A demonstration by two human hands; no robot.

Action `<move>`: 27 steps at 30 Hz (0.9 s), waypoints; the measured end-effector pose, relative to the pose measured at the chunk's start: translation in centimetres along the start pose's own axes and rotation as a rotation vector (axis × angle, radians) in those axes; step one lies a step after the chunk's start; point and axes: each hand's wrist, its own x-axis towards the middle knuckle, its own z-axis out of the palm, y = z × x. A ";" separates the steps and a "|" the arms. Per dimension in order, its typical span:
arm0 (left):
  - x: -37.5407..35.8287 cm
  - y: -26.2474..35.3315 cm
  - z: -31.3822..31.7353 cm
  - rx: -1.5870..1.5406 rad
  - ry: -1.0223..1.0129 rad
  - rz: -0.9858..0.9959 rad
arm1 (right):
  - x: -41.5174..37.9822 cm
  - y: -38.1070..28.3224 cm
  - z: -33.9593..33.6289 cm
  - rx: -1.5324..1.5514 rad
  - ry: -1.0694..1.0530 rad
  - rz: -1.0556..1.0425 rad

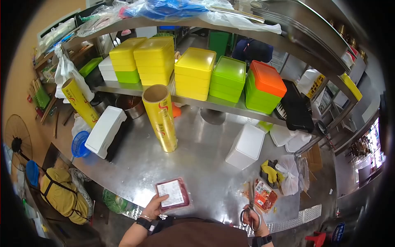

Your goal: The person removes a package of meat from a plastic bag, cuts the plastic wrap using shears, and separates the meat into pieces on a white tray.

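My left hand [154, 207] holds a sealed packet of red meat [173, 194] with a white label, just above the near edge of the steel counter [197, 164]. My right hand [255, 218] grips a pair of scissors [250, 206], blades pointing away from me toward an opened red packet [263, 195] lying flat on the counter. Both wrists wear dark bands.
A tall roll of cling film [161, 118] stands mid-counter, a second roll [80, 102] leans at left. White boxes [105, 131] [246, 146], a plastic bag [288, 173] and yellow gloves [269, 172] lie around. Stacked yellow, green and orange containers [195, 73] fill the shelf. A person in yellow [61, 193] crouches lower left.
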 end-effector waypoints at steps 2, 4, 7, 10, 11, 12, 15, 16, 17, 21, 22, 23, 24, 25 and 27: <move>-1.8 1.2 -0.3 -0.101 -0.100 0.085 | 0.5 -1.5 2.3 -0.178 -0.032 0.060; -4.9 3.4 0.4 -0.177 -0.080 0.192 | 2.5 -1.2 3.8 -0.525 -0.037 -0.018; -8.2 5.3 -1.8 -0.278 0.053 0.325 | 6.1 -1.5 8.8 -0.941 -0.244 -0.202; -11.5 6.4 -3.1 -0.320 0.188 0.501 | 9.2 -1.1 14.8 -1.070 -0.461 -0.227; -12.8 7.1 -3.4 -0.300 0.206 0.567 | 10.1 -0.9 17.2 -1.160 -0.547 -0.320; -13.9 7.4 -4.3 -0.312 0.219 0.611 | 10.8 -0.6 19.7 -1.170 -0.621 -0.339; -16.9 8.4 -7.6 -0.357 0.235 0.685 | 12.7 1.3 27.1 -1.212 -0.785 -0.421; -17.6 8.5 -8.4 -0.377 0.276 0.702 | 13.3 2.3 29.2 -1.187 -0.823 -0.430; -18.4 8.8 -9.7 -0.378 0.280 0.711 | 13.7 3.5 31.6 -1.185 -0.831 -0.436; -21.0 11.4 -15.0 -0.438 0.291 0.750 | 13.3 7.1 41.6 -1.224 -0.889 -0.448; -21.9 12.0 -16.4 -0.447 0.281 0.737 | 12.9 7.9 43.8 -1.210 -0.878 -0.433; -22.6 12.6 -17.7 -0.457 0.266 0.730 | 12.7 8.7 45.7 -1.199 -0.869 -0.425; -23.3 13.4 -19.0 -0.471 0.267 0.733 | 12.6 9.9 47.5 -1.134 -0.872 -0.422; -24.1 14.0 -20.3 -0.472 0.270 0.729 | 12.5 10.7 49.3 -1.142 -0.883 -0.416; -25.6 14.7 -23.1 -0.480 0.284 0.721 | 12.3 12.3 52.7 -1.176 -0.873 -0.429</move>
